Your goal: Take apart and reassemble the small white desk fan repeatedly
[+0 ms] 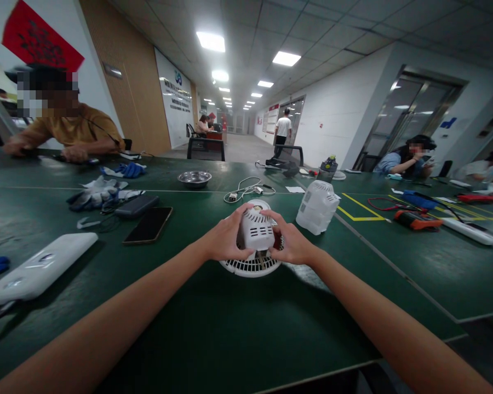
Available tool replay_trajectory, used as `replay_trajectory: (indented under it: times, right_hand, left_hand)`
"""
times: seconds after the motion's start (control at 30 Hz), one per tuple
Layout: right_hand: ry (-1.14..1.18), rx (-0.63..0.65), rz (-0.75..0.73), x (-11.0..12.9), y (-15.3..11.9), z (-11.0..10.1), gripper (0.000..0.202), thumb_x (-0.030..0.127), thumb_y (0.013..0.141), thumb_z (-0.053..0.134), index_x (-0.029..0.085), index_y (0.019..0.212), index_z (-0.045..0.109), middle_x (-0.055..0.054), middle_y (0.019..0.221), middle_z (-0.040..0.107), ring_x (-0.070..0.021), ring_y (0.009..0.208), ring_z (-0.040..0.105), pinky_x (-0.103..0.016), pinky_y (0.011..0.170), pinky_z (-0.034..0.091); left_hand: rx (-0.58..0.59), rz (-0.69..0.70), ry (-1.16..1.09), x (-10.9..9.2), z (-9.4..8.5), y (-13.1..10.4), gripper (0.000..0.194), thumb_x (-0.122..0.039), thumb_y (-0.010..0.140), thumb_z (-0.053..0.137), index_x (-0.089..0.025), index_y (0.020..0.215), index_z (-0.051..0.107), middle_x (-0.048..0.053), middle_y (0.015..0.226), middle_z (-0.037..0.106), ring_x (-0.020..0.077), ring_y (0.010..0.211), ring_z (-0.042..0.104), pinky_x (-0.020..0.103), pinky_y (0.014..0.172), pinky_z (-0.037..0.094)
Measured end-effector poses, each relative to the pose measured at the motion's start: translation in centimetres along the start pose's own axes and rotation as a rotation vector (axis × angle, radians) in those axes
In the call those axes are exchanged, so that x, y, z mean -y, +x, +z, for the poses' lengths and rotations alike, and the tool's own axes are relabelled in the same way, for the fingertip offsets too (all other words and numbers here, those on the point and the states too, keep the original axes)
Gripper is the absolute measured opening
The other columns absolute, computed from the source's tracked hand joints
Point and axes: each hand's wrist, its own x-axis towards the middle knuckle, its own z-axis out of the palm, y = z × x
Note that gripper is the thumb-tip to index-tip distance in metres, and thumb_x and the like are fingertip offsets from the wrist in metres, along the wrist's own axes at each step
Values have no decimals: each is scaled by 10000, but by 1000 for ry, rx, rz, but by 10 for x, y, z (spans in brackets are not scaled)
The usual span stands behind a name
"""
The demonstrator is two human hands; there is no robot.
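Between my two hands is a white slotted plastic housing [258,232], which looks like the motor cover of a small fan. It sits over a round white fan grille [250,268] on the green table. My left hand [225,235] grips the housing's left side, fingers on top and thumb low at the front. On the right side my right hand [291,238] holds the same housing in a like way. Part of the grille is hidden behind the hands and the housing. A translucent white plastic casing [318,208] stands upright to the right, apart from my hands.
A white cable [248,191] and a metal bowl [194,179] lie beyond my hands. To the left are a phone [148,225], a dark power bank [137,206], gloves [98,194] and a white device [41,268]. An orange meter [417,220] lies right. Other people sit around the table.
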Motion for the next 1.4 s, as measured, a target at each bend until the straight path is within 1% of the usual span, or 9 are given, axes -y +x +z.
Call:
replay_trajectory:
  times: [0.17, 0.3, 0.4, 0.5, 0.7, 0.83, 0.97, 1.07, 1.4]
  right_hand:
    - [-52, -45, -4, -4, 1, 3, 951, 384, 706, 737, 294, 1471, 178, -101, 1195, 602, -259, 863, 648, -432, 788, 520]
    - [-106, -193, -32, -11, 3, 7, 964, 522, 679, 752, 308, 1456, 224, -120, 1427, 425, -348, 1157, 535, -529, 948, 446]
    - [-131, -260, -25, -15, 3, 6, 909, 515, 701, 734, 295, 1446, 263, -118, 1459, 384, -363, 1231, 466, -556, 995, 404]
    - [-135, -263, -38, -18, 2, 3, 844, 416, 758, 683, 274, 1462, 240, -109, 1478, 361, -353, 1280, 420, -551, 1052, 347]
    - [-144, -275, -38, -25, 2, -2, 806, 183, 737, 556, 264, 1467, 225, -89, 1484, 357, -329, 1291, 413, -539, 1080, 311]
    - [-175, -305, -31, -24, 2, -2, 749, 208, 739, 600, 268, 1420, 294, -94, 1425, 417, -321, 1253, 444, -527, 1064, 326]
    - [-220, -335, -25, -20, 5, -1, 648, 287, 766, 647, 271, 1349, 364, -98, 1301, 482, -300, 1172, 489, -504, 1020, 371]
    - [-261, -327, -41, -16, 8, -2, 631, 261, 743, 660, 270, 1313, 389, -85, 1226, 489, -284, 1120, 500, -481, 990, 395]
    - [-333, -269, 23, -4, 10, -2, 715, 190, 730, 614, 330, 1386, 365, -61, 1218, 450, -253, 1027, 511, -432, 928, 430]
  left_hand:
    - [-74, 12, 40, 15, 14, 1, 1117, -523, 658, 731, -247, 1498, 49, 183, 1417, 386, 386, 1198, 485, 537, 984, 393]
    - [-104, -52, 83, 23, 22, 2, 1123, -533, 663, 726, -271, 1513, 39, 173, 1398, 403, 388, 1190, 485, 548, 962, 400]
    - [-93, -67, 94, 23, 20, 2, 1027, -520, 730, 676, -295, 1518, 58, 148, 1379, 443, 355, 1156, 519, 538, 955, 404]
    - [-115, -81, 65, 25, 18, 1, 864, -498, 814, 594, -296, 1514, 129, 121, 1341, 511, 313, 1131, 546, 526, 982, 386]
    - [-324, -328, -7, 54, 19, -6, 555, -465, 921, 403, -236, 1426, 374, 87, 1194, 619, 258, 1099, 576, 461, 969, 413]
    - [-250, -466, -94, 74, 18, -12, 527, -491, 934, 325, -187, 1329, 497, 91, 1168, 651, 259, 1062, 609, 417, 924, 450]
    - [-179, -483, -128, 80, 20, -13, 520, -511, 931, 316, -197, 1278, 543, 84, 1148, 673, 265, 1031, 629, 409, 889, 459]
    - [-175, -490, -134, 81, 22, -11, 525, -511, 927, 323, -186, 1275, 543, 86, 1150, 674, 259, 1037, 627, 391, 889, 456]
    - [-179, -493, -143, 83, 24, -10, 520, -508, 934, 323, -186, 1277, 545, 79, 1175, 661, 238, 1037, 621, 344, 874, 443]
